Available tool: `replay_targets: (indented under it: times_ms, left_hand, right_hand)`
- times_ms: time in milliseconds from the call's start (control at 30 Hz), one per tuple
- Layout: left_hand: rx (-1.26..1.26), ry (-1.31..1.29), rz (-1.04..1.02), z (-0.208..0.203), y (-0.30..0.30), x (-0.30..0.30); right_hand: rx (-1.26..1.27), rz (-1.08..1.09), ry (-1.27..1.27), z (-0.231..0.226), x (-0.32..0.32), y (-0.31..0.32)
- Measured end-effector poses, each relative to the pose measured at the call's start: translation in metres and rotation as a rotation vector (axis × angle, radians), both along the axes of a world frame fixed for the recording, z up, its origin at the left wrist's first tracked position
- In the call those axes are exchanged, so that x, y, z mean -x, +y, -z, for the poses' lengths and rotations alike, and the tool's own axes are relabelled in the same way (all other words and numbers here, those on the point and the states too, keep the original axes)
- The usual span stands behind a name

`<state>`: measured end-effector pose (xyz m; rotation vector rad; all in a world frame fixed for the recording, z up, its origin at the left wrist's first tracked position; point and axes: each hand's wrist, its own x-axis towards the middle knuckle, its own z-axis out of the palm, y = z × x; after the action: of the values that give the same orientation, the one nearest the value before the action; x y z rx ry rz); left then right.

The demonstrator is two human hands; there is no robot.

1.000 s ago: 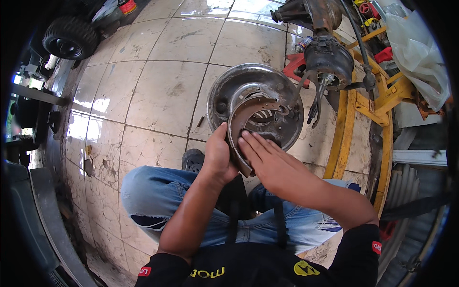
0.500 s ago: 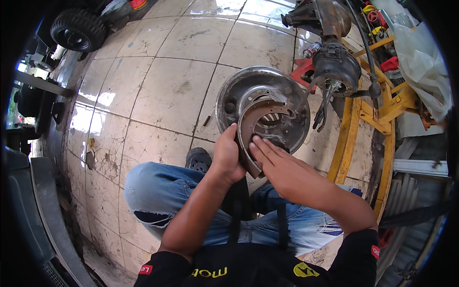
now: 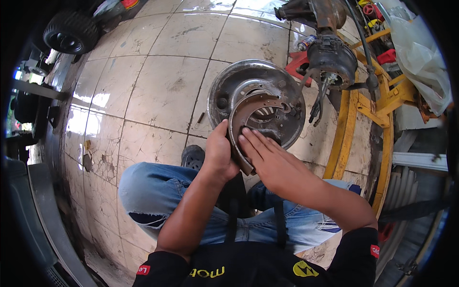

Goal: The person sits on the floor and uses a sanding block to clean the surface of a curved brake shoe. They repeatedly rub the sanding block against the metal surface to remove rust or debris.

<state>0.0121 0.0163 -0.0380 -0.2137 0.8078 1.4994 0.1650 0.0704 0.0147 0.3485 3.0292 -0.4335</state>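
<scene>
Pale, cracked floor tiles (image 3: 162, 81) are seen beneath a curved brown brake shoe (image 3: 240, 119), held over a round, dark metal plate (image 3: 225, 88). Its outer edge is clasped by the left hand (image 3: 221, 155); against its inner side, the right hand (image 3: 273, 160) is laid flat, fingers straight and uncurled. Beyond, at right, a dark axle assembly (image 3: 330, 57) is seen.

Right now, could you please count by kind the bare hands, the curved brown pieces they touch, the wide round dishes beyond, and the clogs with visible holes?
Bare hands: 2, the left hand and the right hand
Curved brown piece: 1
Wide round dish: 1
Clog with visible holes: 1
Total: 5
</scene>
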Motion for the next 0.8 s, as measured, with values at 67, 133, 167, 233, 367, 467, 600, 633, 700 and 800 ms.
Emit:
replay_targets:
  times_ms: [67, 133, 167, 233, 367, 467, 600, 633, 700, 800]
  left_hand:
    - [-0.018, -0.004, 0.006, -0.002, 0.000, -0.001]
    - [-0.021, -0.002, 0.009, 0.003, -0.002, 0.002]
    - [-0.022, -0.001, 0.010, 0.005, -0.002, 0.004]
    - [0.009, 0.009, -0.007, 0.005, -0.001, 0.002]
    - [0.035, 0.004, -0.007, -0.007, 0.001, -0.004]
    - [-0.021, -0.014, 0.022, 0.005, -0.002, 0.002]
    - [-0.018, 0.001, 0.011, 0.010, -0.001, 0.001]
    - [-0.012, -0.001, 0.004, 0.007, -0.001, -0.001]
    - [-0.003, 0.001, -0.009, -0.002, -0.001, -0.001]
    - [-0.036, -0.020, 0.014, 0.002, -0.001, -0.002]
  right_hand:
    - [-0.007, 0.015, 0.008, 0.000, -0.001, 0.002]
    - [0.034, -0.014, -0.005, -0.010, -0.002, 0.003]
    - [0.043, -0.016, -0.015, -0.014, -0.003, 0.000]
    - [0.062, -0.012, -0.054, -0.018, -0.013, -0.006]
    - [-0.014, 0.019, -0.009, -0.001, -0.003, 0.004]
    - [0.000, -0.029, -0.019, -0.010, -0.002, 0.005]
    - [0.065, -0.019, -0.035, -0.015, -0.010, -0.002]
    - [0.048, -0.007, -0.015, -0.011, -0.006, -0.001]
    - [0.035, 0.010, 0.017, -0.002, -0.002, 0.004]
    - [0.045, 0.009, 0.023, 0.001, -0.001, 0.005]
